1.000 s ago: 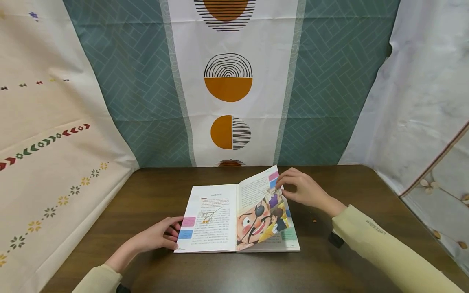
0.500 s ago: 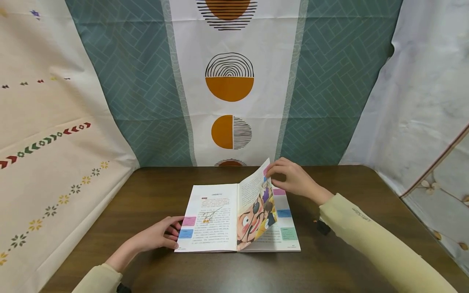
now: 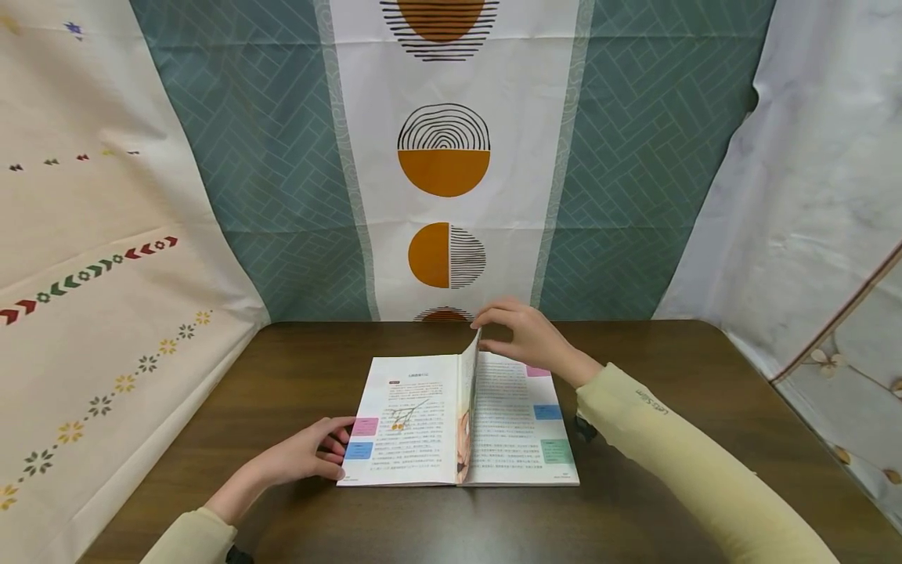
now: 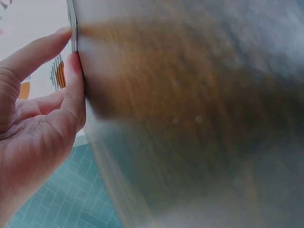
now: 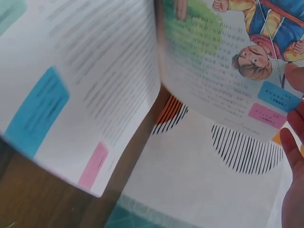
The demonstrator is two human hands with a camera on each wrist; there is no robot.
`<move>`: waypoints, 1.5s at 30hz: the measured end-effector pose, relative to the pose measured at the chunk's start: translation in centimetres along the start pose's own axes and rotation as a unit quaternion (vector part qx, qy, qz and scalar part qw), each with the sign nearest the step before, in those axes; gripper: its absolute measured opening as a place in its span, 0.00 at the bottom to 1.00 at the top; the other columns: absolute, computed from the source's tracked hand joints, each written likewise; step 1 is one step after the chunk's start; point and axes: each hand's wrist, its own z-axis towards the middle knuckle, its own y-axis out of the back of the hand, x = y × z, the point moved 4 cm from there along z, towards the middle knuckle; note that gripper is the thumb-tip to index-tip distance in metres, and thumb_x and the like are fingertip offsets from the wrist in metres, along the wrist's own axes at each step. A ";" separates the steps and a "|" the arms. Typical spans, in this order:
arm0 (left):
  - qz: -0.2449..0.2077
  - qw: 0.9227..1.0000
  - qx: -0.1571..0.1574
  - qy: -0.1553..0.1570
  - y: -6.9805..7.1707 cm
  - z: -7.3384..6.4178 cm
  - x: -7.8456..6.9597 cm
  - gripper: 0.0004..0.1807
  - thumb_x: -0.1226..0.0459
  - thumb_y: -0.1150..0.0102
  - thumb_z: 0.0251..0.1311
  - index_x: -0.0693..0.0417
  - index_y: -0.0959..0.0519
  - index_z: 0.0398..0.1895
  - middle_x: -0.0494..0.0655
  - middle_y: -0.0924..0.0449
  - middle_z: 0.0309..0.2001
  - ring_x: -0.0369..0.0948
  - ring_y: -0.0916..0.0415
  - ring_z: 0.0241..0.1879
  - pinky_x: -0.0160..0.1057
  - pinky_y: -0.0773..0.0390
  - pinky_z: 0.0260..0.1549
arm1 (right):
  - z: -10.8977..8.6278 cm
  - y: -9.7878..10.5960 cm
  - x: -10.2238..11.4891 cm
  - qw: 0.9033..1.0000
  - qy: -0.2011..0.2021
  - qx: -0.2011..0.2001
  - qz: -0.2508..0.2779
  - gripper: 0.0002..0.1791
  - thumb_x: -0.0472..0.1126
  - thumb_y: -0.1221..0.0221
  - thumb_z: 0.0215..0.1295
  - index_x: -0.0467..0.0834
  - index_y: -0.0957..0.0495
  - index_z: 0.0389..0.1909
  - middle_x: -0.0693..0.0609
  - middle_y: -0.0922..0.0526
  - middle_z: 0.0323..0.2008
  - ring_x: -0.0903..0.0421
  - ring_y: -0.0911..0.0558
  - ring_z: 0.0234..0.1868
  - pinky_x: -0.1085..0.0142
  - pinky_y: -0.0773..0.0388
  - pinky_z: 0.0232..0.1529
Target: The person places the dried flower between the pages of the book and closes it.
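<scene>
An illustrated book (image 3: 416, 423) lies spread on the wooden table, with text and coloured tabs on its pages. One page (image 3: 470, 407) stands nearly upright at the spine, edge-on in the head view. My right hand (image 3: 524, 333) pinches that page near its upper outer corner. In the right wrist view the raised page (image 5: 209, 61) shows a drawn child and blue and pink tabs, with my right hand (image 5: 295, 128) at its edge. My left hand (image 3: 306, 453) holds the book's left edge; the left wrist view shows its thumb and fingers (image 4: 73, 90) at the thin book edge.
The dark wooden table (image 3: 296, 368) surrounds the book. Behind it hangs a patterned cloth (image 3: 282, 196) with orange circles, and pale cloths cover both sides. A small black device (image 3: 585, 429) sits under the right sleeve.
My right hand has moved left, carrying the page from a low slant on the right to nearly upright at the spine. More of the right-hand page beneath shows. My left hand has stayed put.
</scene>
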 end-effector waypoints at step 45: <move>0.003 1.000 0.004 0.011 0.2 0.1 -0.1 0.46 0.69 0.31 0.54 0.74 0.47 0.72 0.60 0.36 0.53 0.45 0.32 0.49 0.31 0.22 0.44 | 9.7 -12.0 5.7 0.955 0.071 0.270 -0.100 0.13 0.38 0.41 0.69 0.52 0.17 0.51 0.55 0.21 0.50 0.56 0.27 0.52 0.67 0.26 0.57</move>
